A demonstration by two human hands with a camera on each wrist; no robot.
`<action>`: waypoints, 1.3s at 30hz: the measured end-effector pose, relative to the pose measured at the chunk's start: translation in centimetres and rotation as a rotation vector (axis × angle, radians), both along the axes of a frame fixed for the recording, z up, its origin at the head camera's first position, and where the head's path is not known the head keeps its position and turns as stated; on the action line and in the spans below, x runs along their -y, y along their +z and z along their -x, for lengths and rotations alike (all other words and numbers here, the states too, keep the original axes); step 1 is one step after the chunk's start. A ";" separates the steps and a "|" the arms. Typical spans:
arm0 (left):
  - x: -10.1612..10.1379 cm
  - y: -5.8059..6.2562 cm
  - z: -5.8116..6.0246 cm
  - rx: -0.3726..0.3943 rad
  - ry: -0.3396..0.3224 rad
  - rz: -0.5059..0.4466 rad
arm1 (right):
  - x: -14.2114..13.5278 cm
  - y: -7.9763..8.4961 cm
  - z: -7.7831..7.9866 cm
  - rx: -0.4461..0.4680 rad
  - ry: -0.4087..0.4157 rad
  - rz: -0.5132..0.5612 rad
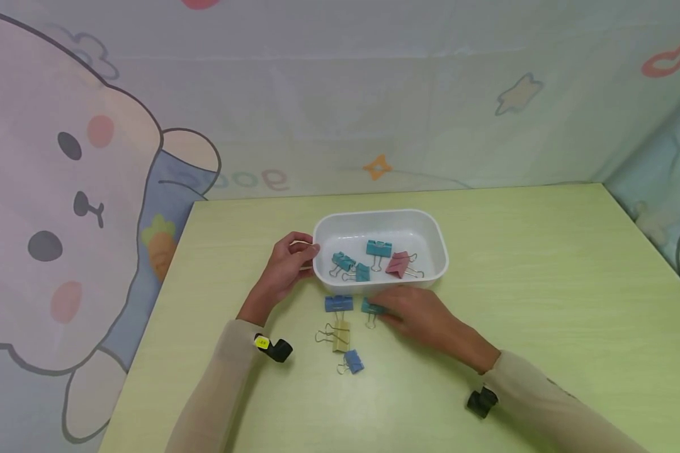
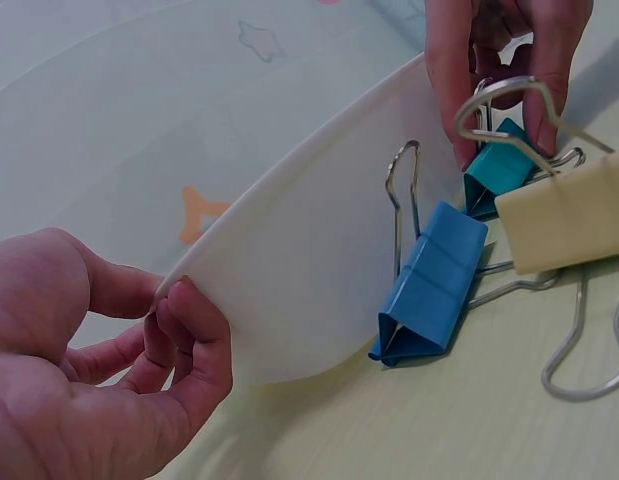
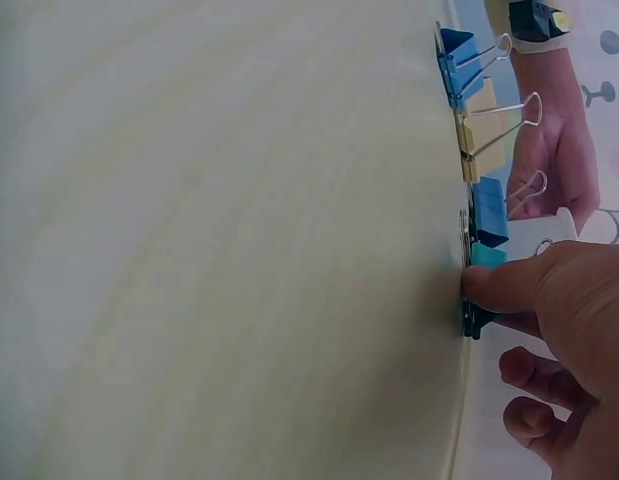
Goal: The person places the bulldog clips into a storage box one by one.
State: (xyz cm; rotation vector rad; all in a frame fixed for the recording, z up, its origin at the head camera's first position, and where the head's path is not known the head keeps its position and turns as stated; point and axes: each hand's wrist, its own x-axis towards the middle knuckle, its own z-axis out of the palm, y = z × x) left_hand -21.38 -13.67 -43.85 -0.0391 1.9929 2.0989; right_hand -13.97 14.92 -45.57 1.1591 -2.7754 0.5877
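Observation:
My left hand [image 1: 286, 267] grips the left end of a white plastic bin [image 1: 340, 234], fingers and thumb at its rim. In front of the bin my right hand [image 1: 419, 316] pinches a teal binder clip [image 1: 369, 306]; in the right wrist view the thumb covers part of this clip [image 3: 489, 256]. Beside it on the table lies a blue binder clip [image 1: 339, 304]. Nearer the front are a yellow binder clip [image 1: 342, 336] and a smaller blue binder clip [image 1: 354, 361]. Inside the bin lie several teal clips [image 1: 379, 248] and a pink binder clip [image 1: 397, 265].
The pale green table [image 1: 532, 270] stretches to both sides of the bin. Behind its back edge hangs a printed curtain [image 1: 340, 113]. A small black camera sits at the left wrist [image 1: 280, 350] and another at the right wrist [image 1: 480, 401].

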 end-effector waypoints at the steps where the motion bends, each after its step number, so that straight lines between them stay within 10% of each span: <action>1: 0.0 0.0 0.0 0.000 0.001 0.000 | 0.1 0.0 -0.1 -0.011 -0.001 0.000; 17: -0.1 0.2 -0.3 0.003 0.000 0.006 | 0.0 1.6 -1.0 -0.173 0.061 0.052; 39: -0.1 0.1 -0.2 0.000 0.002 -0.024 | -1.0 10.3 2.6 -0.312 0.023 0.317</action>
